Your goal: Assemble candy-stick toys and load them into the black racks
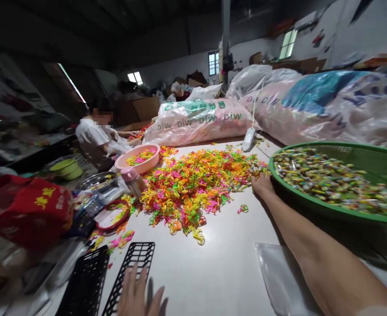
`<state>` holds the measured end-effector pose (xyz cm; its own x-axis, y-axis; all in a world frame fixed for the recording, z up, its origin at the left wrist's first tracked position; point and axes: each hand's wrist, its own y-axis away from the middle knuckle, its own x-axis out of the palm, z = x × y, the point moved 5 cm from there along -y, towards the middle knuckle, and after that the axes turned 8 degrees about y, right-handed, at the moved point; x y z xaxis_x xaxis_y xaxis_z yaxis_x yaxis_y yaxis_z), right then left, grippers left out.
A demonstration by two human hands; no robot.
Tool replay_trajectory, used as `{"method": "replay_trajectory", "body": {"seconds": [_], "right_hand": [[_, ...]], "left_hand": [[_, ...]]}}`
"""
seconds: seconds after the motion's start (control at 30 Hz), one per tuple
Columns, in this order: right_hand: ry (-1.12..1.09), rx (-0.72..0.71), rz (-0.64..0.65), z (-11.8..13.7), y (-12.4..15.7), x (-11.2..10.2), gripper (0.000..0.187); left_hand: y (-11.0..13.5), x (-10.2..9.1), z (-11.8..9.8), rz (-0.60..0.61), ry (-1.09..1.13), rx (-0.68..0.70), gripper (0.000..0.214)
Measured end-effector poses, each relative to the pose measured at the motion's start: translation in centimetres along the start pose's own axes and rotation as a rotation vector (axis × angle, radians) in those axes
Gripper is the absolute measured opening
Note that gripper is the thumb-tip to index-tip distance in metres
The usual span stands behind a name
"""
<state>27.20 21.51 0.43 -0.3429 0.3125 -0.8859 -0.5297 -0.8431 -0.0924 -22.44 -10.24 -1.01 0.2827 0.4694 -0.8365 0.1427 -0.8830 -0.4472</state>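
My left hand (136,292) lies with fingers spread over a black grid tray (137,252) at the lower middle of the table. A second black perforated tray (83,281) lies to its left. At the end of my outstretched arm, my right hand (262,184) is at the right edge of a big pile of small bright plastic rings (187,184), close to the green basket's rim. Its fingertips are among small pieces there, and their grip is too small to make out. The green basket (318,215) holds many small wrapped pieces (331,180).
Clear plastic bags (282,276) lie under my right forearm. A pink basin (139,164), a pink-lidded bottle (132,182) and a red round dish (112,215) stand left of the pile. Large stuffed sacks (196,123) and a power strip (249,139) lie behind. A person (94,138) sits far left.
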Motion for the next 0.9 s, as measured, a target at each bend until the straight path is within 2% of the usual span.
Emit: {"method": "replay_trajectory", "body": {"seconds": [0.1,0.23,0.3,0.37,0.47,0.53,0.73,0.9], "right_hand": [[0.055,-0.044,-0.038,0.4,0.9,0.8,0.059],[0.136,-0.259,-0.086,1.7,3.4,1.5,0.046],[0.158,-0.368,-0.068,2.6,4.9,1.9,0.04],[0.168,-0.457,-0.028,3.7,6.6,2.6,0.037],[0.176,-0.57,0.037,5.6,9.4,3.5,0.035],[0.171,-0.617,0.08,6.6,11.4,3.9,0.035],[0.131,-0.67,0.227,8.0,15.9,3.8,0.029],[0.122,-0.653,0.232,7.5,16.7,2.3,0.042]], "left_hand": [[-3.2,1.0,-5.2,0.092,0.197,0.136,0.048],[-9.5,3.4,-12.0,0.13,0.369,0.252,0.053],[-12.6,5.3,-13.9,0.102,0.359,0.272,0.054],[-14.9,7.4,-14.8,0.103,0.311,0.288,0.052],[-16.4,10.0,-14.5,0.138,0.281,0.287,0.04],[-16.4,10.6,-13.6,0.12,0.298,0.285,0.035],[-15.5,8.7,-9.8,-0.015,0.357,0.213,0.032],[-15.8,7.5,-8.3,-0.068,0.289,0.215,0.027]]}}
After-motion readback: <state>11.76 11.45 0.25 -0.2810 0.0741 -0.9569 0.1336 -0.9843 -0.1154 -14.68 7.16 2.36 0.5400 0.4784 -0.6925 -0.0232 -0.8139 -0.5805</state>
